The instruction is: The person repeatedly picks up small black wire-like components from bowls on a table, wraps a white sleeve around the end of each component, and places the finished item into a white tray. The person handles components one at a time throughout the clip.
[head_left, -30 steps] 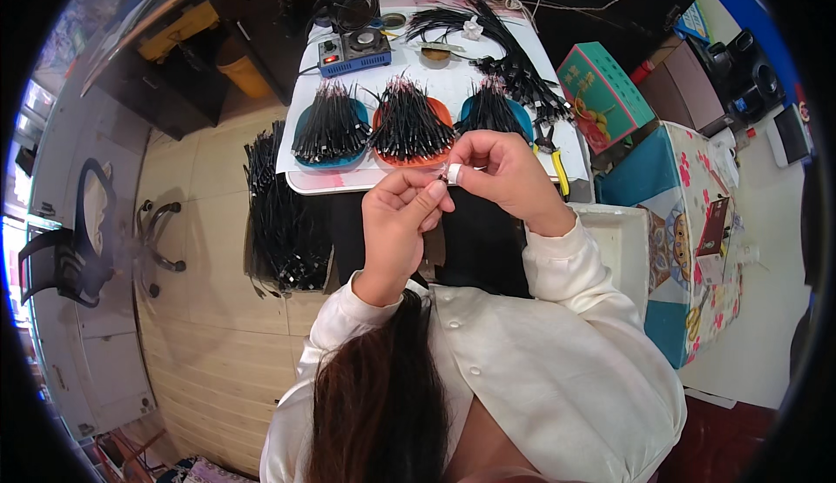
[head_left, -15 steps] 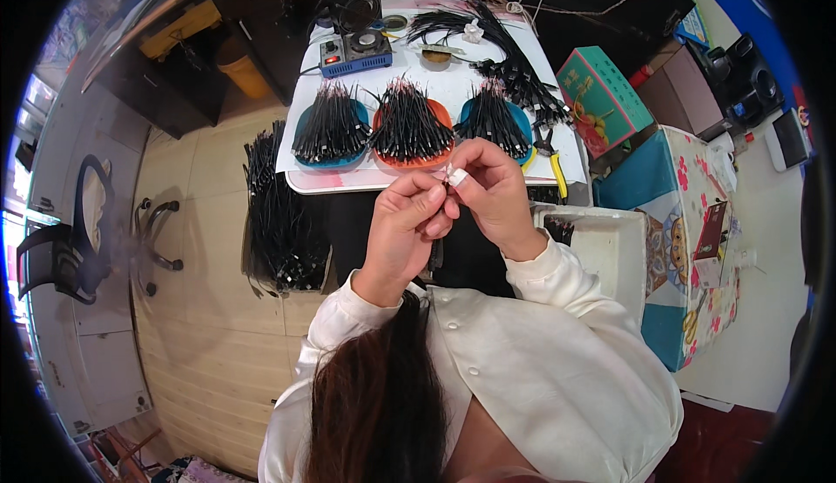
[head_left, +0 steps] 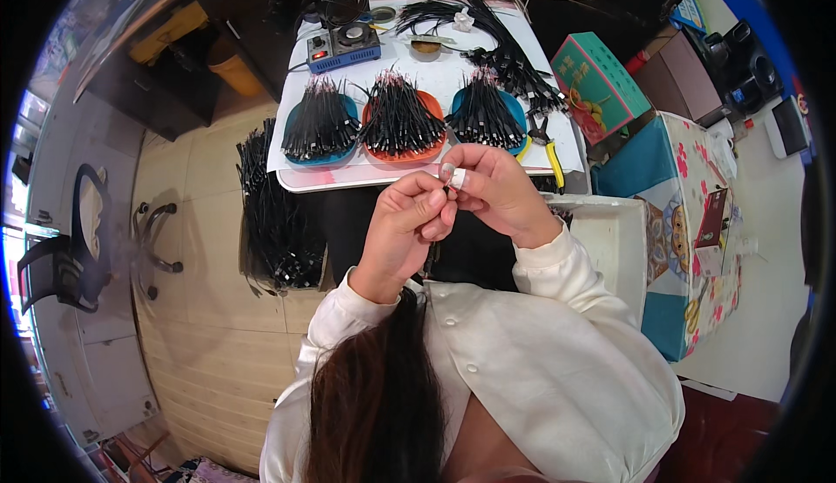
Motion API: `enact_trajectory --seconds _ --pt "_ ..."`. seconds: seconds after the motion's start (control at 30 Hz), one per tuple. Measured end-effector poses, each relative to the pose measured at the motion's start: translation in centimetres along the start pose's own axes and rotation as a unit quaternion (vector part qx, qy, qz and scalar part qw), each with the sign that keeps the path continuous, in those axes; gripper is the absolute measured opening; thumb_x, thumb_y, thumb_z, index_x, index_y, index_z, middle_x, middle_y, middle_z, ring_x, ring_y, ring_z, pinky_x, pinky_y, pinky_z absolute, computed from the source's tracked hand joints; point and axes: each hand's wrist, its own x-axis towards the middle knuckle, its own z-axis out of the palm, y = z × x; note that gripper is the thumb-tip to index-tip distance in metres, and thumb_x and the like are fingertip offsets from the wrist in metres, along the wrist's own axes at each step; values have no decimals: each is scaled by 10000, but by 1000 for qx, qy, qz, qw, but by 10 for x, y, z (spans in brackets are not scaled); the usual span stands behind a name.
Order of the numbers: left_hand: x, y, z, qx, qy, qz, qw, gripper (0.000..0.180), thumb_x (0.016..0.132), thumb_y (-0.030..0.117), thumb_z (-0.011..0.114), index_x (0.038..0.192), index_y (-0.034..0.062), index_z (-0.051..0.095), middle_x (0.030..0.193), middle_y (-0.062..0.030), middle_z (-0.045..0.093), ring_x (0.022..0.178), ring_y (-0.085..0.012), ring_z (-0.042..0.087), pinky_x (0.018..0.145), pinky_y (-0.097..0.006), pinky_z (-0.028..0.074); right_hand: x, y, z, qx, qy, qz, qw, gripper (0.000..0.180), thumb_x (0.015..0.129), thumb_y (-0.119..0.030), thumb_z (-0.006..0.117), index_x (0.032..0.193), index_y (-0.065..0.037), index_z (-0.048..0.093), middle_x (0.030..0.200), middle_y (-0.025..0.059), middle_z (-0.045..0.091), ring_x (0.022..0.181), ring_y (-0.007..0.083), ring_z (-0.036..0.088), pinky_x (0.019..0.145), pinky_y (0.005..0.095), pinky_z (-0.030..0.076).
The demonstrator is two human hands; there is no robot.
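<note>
Just in front of the table's near edge, my left hand (head_left: 406, 226) pinches the end of a thin black cable (head_left: 447, 189) between thumb and forefinger. My right hand (head_left: 498, 190) meets it fingertip to fingertip, its thumb and forefinger closed on the fine wires at that cable end. A white wrap (head_left: 458, 178) covers part of my right thumb. Beyond my hands, bundles of short black cables with metal plugs fill a left blue tray (head_left: 315, 162), an orange tray (head_left: 406, 157) and a right blue tray (head_left: 522, 117).
On the white table (head_left: 300, 182) stand a blue soldering station (head_left: 343, 47), a small round tin (head_left: 426, 48) and yellow-handled pliers (head_left: 555, 166). Loose black cables (head_left: 514, 65) lie at the back right, near a green box (head_left: 601, 87). More cables (head_left: 283, 213) are heaped at lower left.
The view has shifted slightly, so the table appears a little further left and up. My right hand's fingers have shifted slightly at the wire ends; my left hand keeps its pinch.
</note>
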Motion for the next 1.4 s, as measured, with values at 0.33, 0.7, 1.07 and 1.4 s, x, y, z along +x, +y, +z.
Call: enact_trajectory --seconds 0.33,0.7,1.07,1.4 --pt "0 -4 -4 391 26 109 913 174 932 21 598 1065 -52 682 866 -106 706 614 -66 539 513 -185 394 -3 0 -19 -55 8 65 996 117 912 -101 587 983 -12 565 819 17 600 658 74 569 585 182 435" --pt "21 -22 -26 226 76 61 969 168 932 20 592 1045 -82 660 805 -129 679 545 -64 455 491 -185 334 3 15 -64 -106 86 11 991 230 927 -189 606 1099 -43 563 806 -32 553 647 31 471 526 156 343" --pt "35 -32 -35 219 158 81 959 173 952 74 588 1047 -54 653 821 -116 680 591 -87 510 520 -187 367 68 -16 -170 -682 362 -53 634 213 797 -249 694 770 -46 635 779 135 651 761 335 635 673 425 504" --pt "28 -26 -34 165 170 90 967 173 951 81 585 1042 -51 648 854 -122 680 654 -124 573 567 -231 440 71 -12 -168 -706 402 -101 575 204 806 -252 680 777 -53 654 799 124 673 781 331 655 700 441 520"
